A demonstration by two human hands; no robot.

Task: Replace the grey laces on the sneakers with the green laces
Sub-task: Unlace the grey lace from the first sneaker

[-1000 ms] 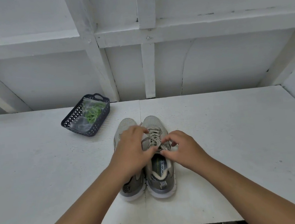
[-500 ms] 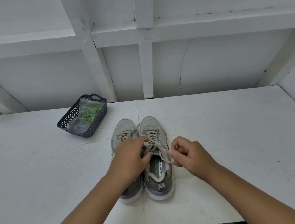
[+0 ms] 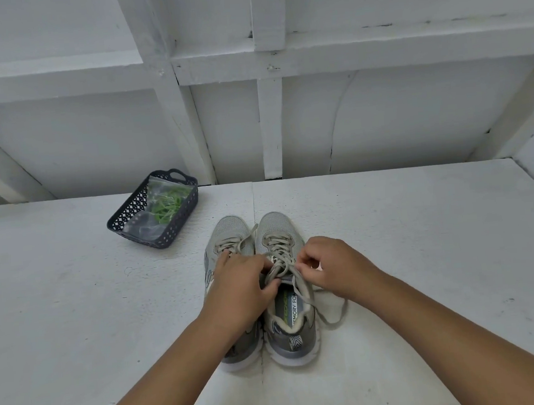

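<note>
While seen from above over two forearms: wide white table (image 3: 75, 316) against a white framed wall. Pair of grey sneakers (image 3: 283, 297) side by side at table centre, toes pointing away. Dark lattice basket (image 3: 178, 232) well apart to the far left, holding a clear bag with the green laces (image 3: 165, 204) inside, untouched. Left hand (image 3: 240, 285) resting over the left sneaker, fingers curled and pinching the grey laces (image 3: 280, 259) of the right sneaker near the tongue. Right hand (image 3: 332, 267) beside it, fingers narrow, pinching a lace strand; loose end trailing in a loop on the table to the right. Step in hand, likely: undoing and unthreading. Best done by bracing the shoe, loosening each crossing from the top eyelets down, pulling slack evenly without yanking.
</note>
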